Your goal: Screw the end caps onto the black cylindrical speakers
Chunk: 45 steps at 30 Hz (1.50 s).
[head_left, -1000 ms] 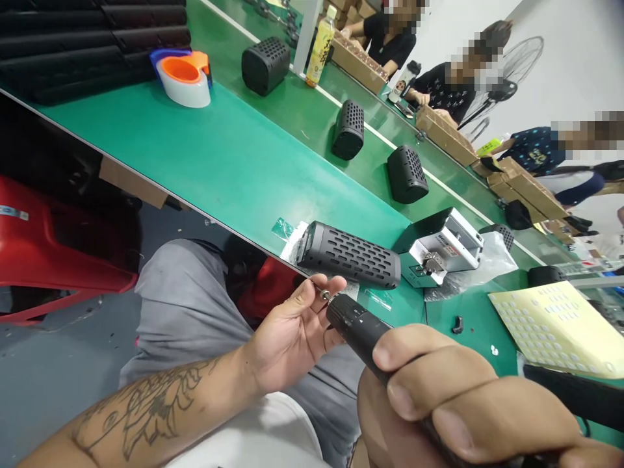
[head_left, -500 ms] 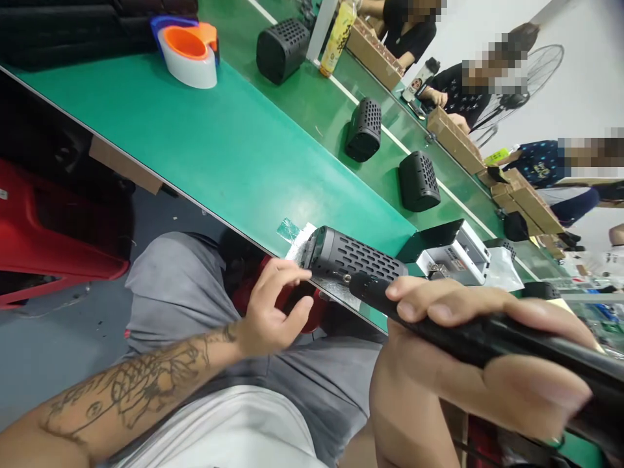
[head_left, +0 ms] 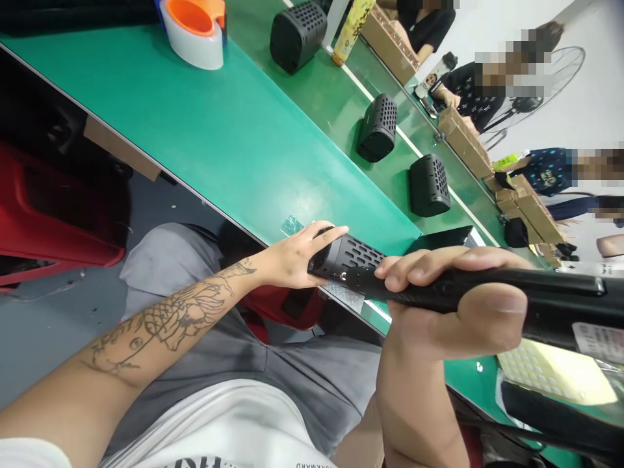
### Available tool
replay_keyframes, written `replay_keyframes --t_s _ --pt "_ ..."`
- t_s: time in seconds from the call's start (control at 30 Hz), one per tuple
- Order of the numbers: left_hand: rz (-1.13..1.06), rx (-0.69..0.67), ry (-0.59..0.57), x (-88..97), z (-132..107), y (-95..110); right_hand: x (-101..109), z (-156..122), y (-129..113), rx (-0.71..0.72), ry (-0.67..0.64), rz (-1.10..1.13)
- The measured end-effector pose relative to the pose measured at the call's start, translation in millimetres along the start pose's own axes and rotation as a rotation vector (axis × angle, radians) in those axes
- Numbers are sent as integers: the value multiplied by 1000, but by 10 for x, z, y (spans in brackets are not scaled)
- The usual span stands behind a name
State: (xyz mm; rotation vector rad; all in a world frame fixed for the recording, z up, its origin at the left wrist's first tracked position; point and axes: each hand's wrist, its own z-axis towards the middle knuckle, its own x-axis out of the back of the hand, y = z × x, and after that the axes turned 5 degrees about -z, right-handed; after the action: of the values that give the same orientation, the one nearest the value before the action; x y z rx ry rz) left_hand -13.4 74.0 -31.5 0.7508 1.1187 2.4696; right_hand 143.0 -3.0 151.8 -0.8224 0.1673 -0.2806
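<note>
A long black perforated speaker (head_left: 353,252) lies on its side at the near edge of the green bench (head_left: 234,143). My left hand (head_left: 297,257) rests on its left end, fingers stretched over the top and thumb below, steadying it. My right hand (head_left: 453,305) is wrapped round a black electric screwdriver (head_left: 487,292), held level. The screwdriver's tip touches the speaker's near side close to its left end.
Three shorter black speakers (head_left: 297,36) (head_left: 377,127) (head_left: 429,185) stand along the belt. An orange and white tape dispenser (head_left: 195,23) sits far left. A yellow sheet of dots (head_left: 550,370) lies at right. Other people sit opposite with cardboard boxes (head_left: 463,140). A red stool (head_left: 43,214) stands at left.
My left hand went from beside the screwdriver tip to the speaker's left end. My right hand swung the screwdriver level and brought its tip against the speaker.
</note>
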Motion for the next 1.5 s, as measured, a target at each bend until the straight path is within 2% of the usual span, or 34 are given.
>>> replay_keyframes --t_s 0.13,0.3,0.53,0.63,0.77,0.9,1.03,1.13,1.23,1.3,1.37,1.43,1.5 --pt "-10 -13 17 13 28 -30 -34 82 18 -27 -53 14" --pt "25 -44 7 40 77 -18 32 203 52 -30 -251 14" --pt "38 -102 -7 76 136 -23 76 329 187 -64 -401 141" --pt "37 -97 -14 70 136 -30 47 253 123 -76 -375 148" --pt "17 -99 -7 52 145 -34 32 120 -32 -172 -299 101" --pt "-9 -104 -7 40 154 -53 71 103 -72 -160 -338 143" --pt "-22 -72 -17 36 148 -64 87 118 -4 -176 -376 102" --pt "10 -32 -30 66 153 -29 53 113 108 -81 -384 154" --pt "68 -14 -80 145 156 43 74 148 123 21 -467 225" --pt "64 17 -142 215 136 76 192 185 3 13 -402 213" --pt "17 94 -172 280 103 59 412 194 -193 -19 -208 205" --pt "-19 207 -135 324 100 -20 697 157 -386 -34 -63 222" --pt "-37 349 -32 323 200 -138 976 93 -506 -36 7 210"
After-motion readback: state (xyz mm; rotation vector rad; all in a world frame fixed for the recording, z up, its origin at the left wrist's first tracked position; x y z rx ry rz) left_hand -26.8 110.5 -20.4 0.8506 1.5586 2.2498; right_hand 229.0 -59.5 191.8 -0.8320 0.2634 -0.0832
